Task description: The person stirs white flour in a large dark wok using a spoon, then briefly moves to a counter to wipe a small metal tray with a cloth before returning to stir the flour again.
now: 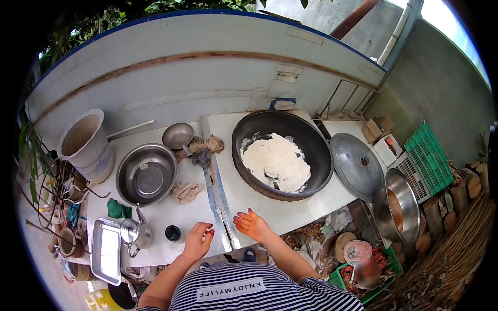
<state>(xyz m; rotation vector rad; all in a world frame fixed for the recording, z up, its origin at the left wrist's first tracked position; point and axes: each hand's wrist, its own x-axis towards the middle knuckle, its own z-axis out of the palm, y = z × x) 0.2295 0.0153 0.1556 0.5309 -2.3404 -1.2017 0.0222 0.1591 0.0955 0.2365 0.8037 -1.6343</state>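
Observation:
My left hand [199, 239] hovers over the front edge of the white counter [218, 186], fingers loosely bent and nothing in it. My right hand [252, 225] is held palm up beside it, fingers spread and empty. Beyond my right hand sits a large dark wok [238, 171] with a mound of white powder, apparently flour [278, 157]. A utensil [272, 175] is partly sunk in that powder. Nearest to my left hand stands a jar with a black lid [173, 233]. Further left are a metal kettle [136, 233] and a rectangular metal tray [106, 252].
A steel basin [147, 175], a metal ladle [177, 136], steel wool [201, 157] and a crumpled cloth [186, 192] lie left of the wok. To its right lean a domed lid [356, 167] and a steel bowl [397, 206]. Green crates [430, 159] stand behind.

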